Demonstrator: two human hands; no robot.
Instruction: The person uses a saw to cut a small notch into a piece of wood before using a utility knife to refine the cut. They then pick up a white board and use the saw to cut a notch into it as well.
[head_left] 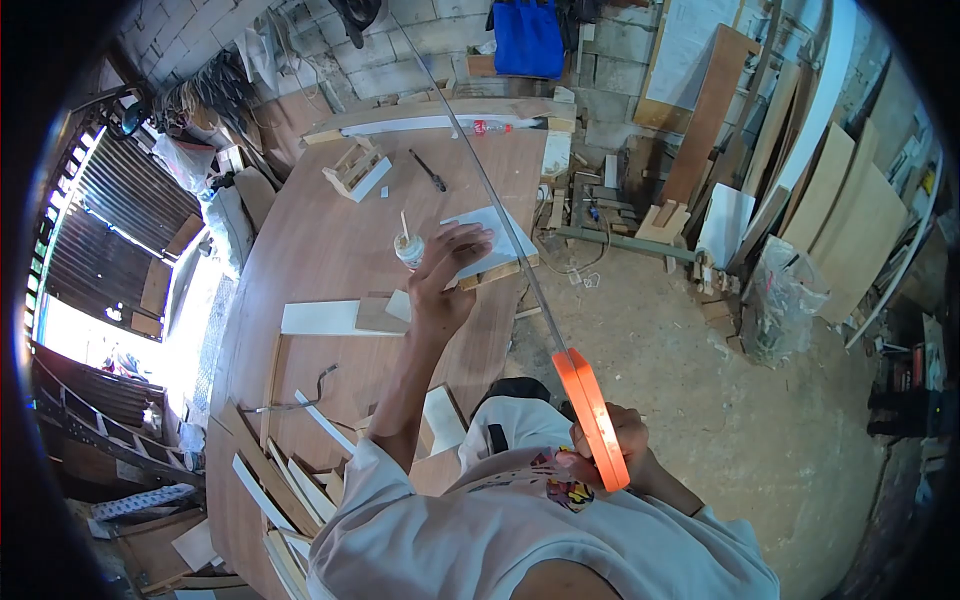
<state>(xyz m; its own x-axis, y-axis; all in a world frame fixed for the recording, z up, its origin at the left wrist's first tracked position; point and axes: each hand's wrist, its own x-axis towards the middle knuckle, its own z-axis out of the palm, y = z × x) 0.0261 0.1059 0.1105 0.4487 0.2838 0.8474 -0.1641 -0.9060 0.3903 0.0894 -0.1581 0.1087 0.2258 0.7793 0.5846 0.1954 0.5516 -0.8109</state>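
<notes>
A handsaw with an orange handle (592,420) is held in my right hand (625,435), close to my shirt. Its long thin blade (490,195) slants up and away to the left, overlapping the right edge of a white-topped board (503,243) in this view. That board lies at the right side of the brown table, with a bare wood edge facing me. Over its left part is my left hand (448,268), fingers stretched out and apart from the thumb. Just left of those fingers stands a small jar (408,250) with a stick in it.
Farther back on the table (330,240) are a small wooden frame (357,170) and a dark slim tool (428,171). Offcuts (320,318) and long strips (290,480) lie nearer me, left. Boards (710,110) lean on the right wall, beside a plastic bag (783,300).
</notes>
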